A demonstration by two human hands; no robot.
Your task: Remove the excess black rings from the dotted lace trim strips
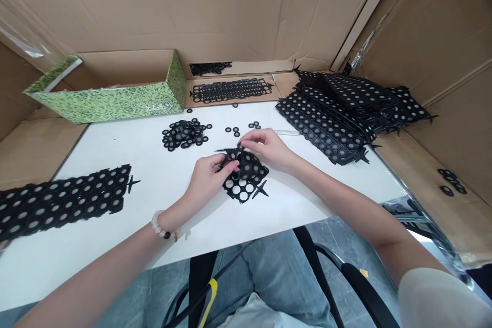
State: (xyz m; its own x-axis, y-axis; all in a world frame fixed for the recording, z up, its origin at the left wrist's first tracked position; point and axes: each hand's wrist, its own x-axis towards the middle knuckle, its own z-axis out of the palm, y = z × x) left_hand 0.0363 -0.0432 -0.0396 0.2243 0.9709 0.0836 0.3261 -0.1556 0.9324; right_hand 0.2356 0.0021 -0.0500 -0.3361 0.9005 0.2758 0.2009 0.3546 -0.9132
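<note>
Over the middle of the white table, my left hand [209, 174] grips a folded black rubber sheet of rings [251, 166] between thumb and fingers. Some of its round holes, at the lower edge, are open and show white. My right hand [267, 147] pinches at the sheet's upper edge, where a small black ring [240, 146] seems to sit at the fingertips. Left of the hands lies a heap of loose black rings [184, 134]. A few single rings [232, 129] are scattered just beyond my hands.
A green patterned box [115, 102] stands at the back left. Punched-out black sheets [232, 90] lie on cardboard at the back. Full ring sheets are stacked [326, 123] at the right, and another sheet [65, 200] lies at the left. Several rings [451, 182] rest on cardboard far right.
</note>
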